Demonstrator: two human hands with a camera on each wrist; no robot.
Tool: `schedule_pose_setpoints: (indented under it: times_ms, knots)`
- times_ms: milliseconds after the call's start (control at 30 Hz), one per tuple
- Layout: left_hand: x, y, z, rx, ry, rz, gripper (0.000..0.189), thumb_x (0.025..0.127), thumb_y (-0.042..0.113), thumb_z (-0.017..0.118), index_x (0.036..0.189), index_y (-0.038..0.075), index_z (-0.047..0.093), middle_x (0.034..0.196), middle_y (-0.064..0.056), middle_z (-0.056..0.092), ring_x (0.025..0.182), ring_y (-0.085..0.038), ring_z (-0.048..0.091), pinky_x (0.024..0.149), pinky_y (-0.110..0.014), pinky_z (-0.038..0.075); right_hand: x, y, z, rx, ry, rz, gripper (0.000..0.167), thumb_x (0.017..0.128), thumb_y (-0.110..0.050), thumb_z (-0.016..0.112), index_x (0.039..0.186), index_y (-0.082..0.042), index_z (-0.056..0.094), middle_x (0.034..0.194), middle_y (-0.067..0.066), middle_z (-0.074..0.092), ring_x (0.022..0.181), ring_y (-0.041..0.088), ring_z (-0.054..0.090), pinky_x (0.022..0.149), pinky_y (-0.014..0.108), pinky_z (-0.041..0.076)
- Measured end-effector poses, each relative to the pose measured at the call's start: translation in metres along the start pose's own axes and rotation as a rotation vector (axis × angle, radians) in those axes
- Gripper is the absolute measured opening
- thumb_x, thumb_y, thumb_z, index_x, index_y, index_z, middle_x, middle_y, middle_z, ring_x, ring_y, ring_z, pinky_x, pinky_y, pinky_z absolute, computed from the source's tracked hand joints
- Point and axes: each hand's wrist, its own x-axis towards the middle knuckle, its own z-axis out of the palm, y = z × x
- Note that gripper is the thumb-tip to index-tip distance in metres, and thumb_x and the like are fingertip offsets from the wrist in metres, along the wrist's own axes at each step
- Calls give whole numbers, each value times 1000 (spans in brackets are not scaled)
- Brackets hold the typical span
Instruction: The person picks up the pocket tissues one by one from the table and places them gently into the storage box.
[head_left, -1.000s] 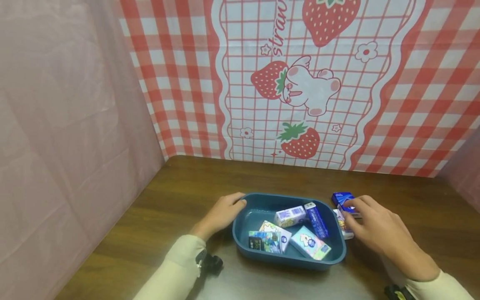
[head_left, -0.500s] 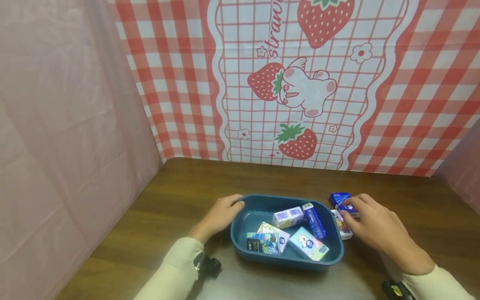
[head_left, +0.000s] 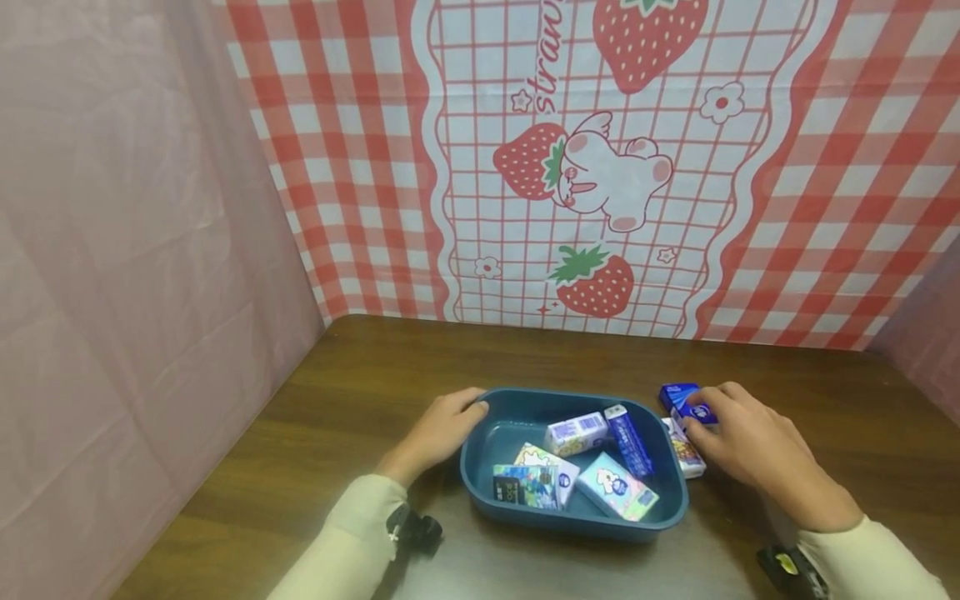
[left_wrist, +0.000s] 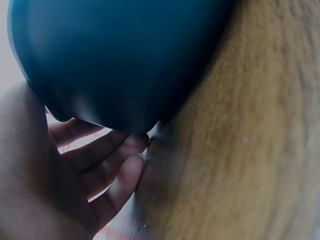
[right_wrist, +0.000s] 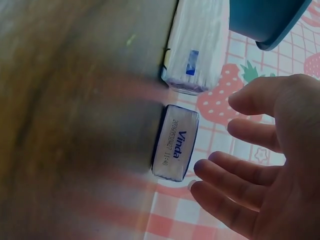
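Note:
A teal plastic bin (head_left: 513, 437) holds several pocket tissue packs. My left hand (head_left: 442, 429) rests at its left back corner, its fingers lying loosely along the outer wall in the left wrist view. To the right of the bin lie a blue tissue pack (head_left: 678, 395) and a white patterned tissue pack (head_left: 690, 463). Over these two hovers my right hand (head_left: 753, 442), with its fingers loosely bent. The right wrist view shows a gap between those fingers and the printed end of the Vinda tissue pack (right_wrist: 175, 142); nothing is in the hand.
Inside the bin are a dark blue tissue pack (head_left: 630, 442), a light blue one (head_left: 617, 487), a purple-white one (head_left: 576, 433) and a green-black one (head_left: 527, 486) overlapping another. A strawberry-print cloth (head_left: 615, 167) hangs behind the brown wooden table (head_left: 300, 433).
The right hand has shifted slightly beside the two packs, uncovering a bit more of the blue one. The left hand stays at the bin, and the head view has turned a little.

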Motion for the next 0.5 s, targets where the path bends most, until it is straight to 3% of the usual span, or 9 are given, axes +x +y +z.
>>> schedule_pose_setpoints:
  times_ms: [500]
  knots:
    - [0,0,1,11,6,-9,36,104,34,50,131,17,65,128,-1,66,123,-22,58,105,-50,44,3,7,1,2,-79,58,54,85,-38,77,122,-1,64,119,31,54,102,51,58,73,66,52]
